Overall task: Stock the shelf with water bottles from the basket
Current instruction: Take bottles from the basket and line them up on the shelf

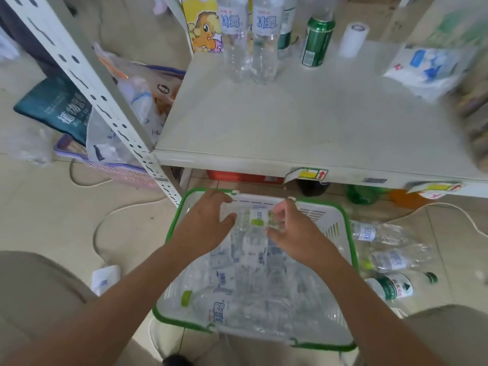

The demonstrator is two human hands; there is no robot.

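pale shelf [303, 114] carries two bottles [235, 35] labelled 冰露 beside a green can [317, 42].

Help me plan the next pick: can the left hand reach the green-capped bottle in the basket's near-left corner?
Probably yes. The left hand is open above the far end of the basket, and the green-capped bottle lies on top of the pile, uncovered, beside that forearm.

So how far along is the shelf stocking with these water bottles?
Early on. Done: two blue-labelled bottles stand at the back of the shelf. In hand: the right hand curls its fingers at a green-capped bottle in the basket, with the left hand open beside it. Left: the basket is piled with bottles and most of the shelf is bare.
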